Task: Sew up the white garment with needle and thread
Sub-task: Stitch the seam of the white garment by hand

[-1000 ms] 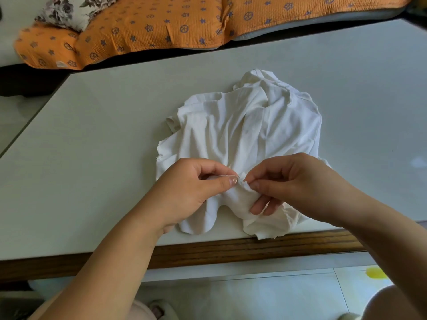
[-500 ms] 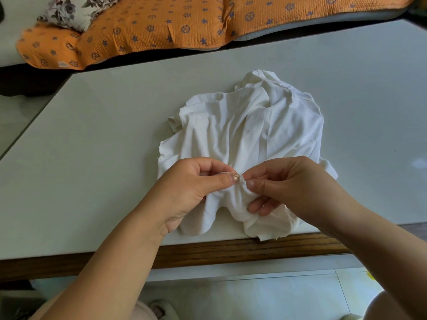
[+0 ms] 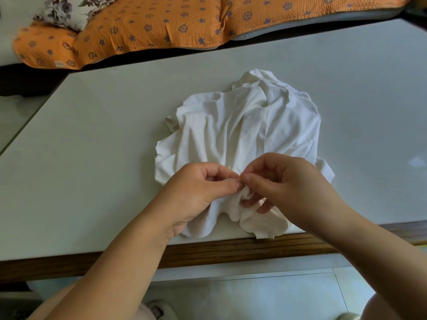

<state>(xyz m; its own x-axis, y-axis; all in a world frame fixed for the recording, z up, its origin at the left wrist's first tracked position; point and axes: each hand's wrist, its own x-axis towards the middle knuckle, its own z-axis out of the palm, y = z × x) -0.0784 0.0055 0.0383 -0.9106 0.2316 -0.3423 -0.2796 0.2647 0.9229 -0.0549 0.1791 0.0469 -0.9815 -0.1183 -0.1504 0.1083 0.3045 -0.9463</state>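
**A:** Head view: one white garment [image 3: 242,135], crumpled on the pale table [image 3: 92,158], its near hem reaching the wooden front edge.

**B:** Two hands on it! The left hand [image 3: 198,188] has thumb and forefinger pinched at a bunched fold near that hem.

**A:** And the right hand [image 3: 284,181] meets it tip to tip, pinching the same fold, lower fingers curled under the cloth.

**B:** Anything between the fingertips besides cloth? Too fine to tell.

**A:** Beyond the table: one orange patterned cushion [image 3: 161,26], one floral pillow [image 3: 67,8] on its left end.
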